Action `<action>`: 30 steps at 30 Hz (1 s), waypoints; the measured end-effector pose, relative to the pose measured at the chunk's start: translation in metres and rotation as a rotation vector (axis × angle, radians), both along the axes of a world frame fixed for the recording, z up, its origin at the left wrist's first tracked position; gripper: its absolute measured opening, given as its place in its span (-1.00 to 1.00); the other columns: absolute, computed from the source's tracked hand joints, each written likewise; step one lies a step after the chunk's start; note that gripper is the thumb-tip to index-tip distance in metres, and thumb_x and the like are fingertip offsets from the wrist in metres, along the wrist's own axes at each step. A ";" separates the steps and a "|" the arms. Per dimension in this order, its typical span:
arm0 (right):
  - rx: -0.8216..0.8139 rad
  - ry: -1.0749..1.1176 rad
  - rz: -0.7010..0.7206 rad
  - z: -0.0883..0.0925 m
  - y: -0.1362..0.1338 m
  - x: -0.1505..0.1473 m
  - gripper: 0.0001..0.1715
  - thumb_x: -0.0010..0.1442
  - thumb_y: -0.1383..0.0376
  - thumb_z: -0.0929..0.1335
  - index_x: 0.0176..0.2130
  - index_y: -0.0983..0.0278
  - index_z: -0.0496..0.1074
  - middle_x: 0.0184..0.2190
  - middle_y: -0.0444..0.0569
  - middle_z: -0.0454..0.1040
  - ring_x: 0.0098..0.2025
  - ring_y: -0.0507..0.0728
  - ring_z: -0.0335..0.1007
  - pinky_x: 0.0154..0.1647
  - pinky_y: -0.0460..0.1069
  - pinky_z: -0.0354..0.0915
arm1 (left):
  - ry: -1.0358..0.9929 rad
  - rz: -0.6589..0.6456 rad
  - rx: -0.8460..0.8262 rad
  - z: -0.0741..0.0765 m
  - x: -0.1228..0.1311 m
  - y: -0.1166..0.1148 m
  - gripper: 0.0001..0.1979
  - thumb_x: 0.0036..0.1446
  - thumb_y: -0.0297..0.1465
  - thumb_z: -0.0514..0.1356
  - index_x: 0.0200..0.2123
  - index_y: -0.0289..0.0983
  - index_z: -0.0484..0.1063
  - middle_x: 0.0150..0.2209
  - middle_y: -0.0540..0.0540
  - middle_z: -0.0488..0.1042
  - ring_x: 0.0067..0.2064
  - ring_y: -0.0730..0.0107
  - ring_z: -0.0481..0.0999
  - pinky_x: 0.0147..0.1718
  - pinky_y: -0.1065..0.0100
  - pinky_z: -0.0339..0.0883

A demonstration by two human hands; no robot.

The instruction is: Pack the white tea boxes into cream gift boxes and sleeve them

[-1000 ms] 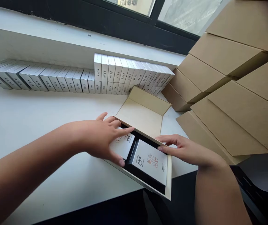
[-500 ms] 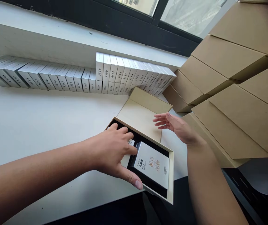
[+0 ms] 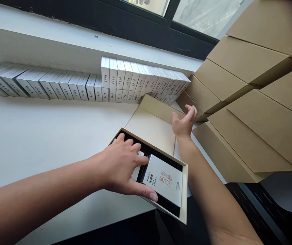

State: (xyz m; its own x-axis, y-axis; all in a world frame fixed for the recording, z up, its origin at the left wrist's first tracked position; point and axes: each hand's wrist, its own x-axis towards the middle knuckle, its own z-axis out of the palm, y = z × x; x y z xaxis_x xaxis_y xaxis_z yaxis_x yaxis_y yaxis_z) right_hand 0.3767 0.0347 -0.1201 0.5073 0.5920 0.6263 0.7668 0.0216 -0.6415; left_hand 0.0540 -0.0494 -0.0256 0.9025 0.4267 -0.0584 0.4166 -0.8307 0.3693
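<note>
Spreads left hand (image 3: 122,165) over open box (image 3: 185,194) at edge of desk (image 3: 46,136), cannot tell if gripping; holds right hand (image 3: 185,123) empty, loosely uncurled, by lid (image 3: 153,130). Reads "WHITE TEA", "大毫茶", orange "稀有品种" on white carton (image 3: 175,175) inside.

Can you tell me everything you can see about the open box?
The open box is long, cream outside and black inside, and looks like stiff cardboard. Its lid lies folded back behind it. The box sits slantwise at the near edge of the table. Two white packs lie inside; the left hand reaches over one, its thumb across the near rim.
</note>
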 end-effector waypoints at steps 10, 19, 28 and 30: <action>0.002 0.539 0.090 -0.021 0.004 0.031 -0.27 -0.24 0.27 0.50 -0.04 0.23 0.29 -0.28 -0.07 0.47 -0.28 0.15 0.47 -0.10 0.19 0.44 | -0.006 0.010 -0.106 0.003 0.002 0.001 -0.32 0.19 0.27 -0.09 -0.38 -0.19 0.46 -0.36 -0.09 0.36 -0.26 0.21 0.33 -0.25 0.21 0.04; 0.096 0.431 0.154 -0.004 -0.003 0.016 -0.49 -0.18 0.23 0.48 -0.18 0.23 0.35 -0.24 -0.02 0.51 -0.23 0.16 0.48 -0.08 0.15 0.43 | -0.003 0.086 -0.141 0.003 0.010 0.004 -0.26 0.08 0.30 0.05 -0.05 -0.25 0.38 -0.12 -0.20 0.55 -0.06 0.01 0.49 -0.09 0.11 0.17; 0.146 0.253 0.138 0.016 -0.016 0.000 -0.48 0.02 0.18 0.42 -0.02 0.21 0.32 -0.13 0.05 0.48 -0.15 0.21 0.52 -0.07 0.17 0.44 | -0.033 -0.002 -0.152 0.001 0.013 0.007 -0.22 -0.07 0.30 0.20 -0.03 -0.19 0.45 -0.02 -0.14 0.57 0.05 0.01 0.47 0.02 0.10 0.18; 0.159 0.253 0.151 0.016 -0.016 -0.001 -0.48 0.02 0.17 0.42 -0.02 0.20 0.31 -0.12 0.05 0.48 -0.14 0.21 0.52 -0.08 0.17 0.44 | -0.046 -0.009 -0.151 0.002 0.013 0.007 -0.30 0.01 0.27 0.18 -0.06 -0.19 0.47 -0.06 -0.11 0.57 0.02 0.05 0.47 0.00 0.11 0.18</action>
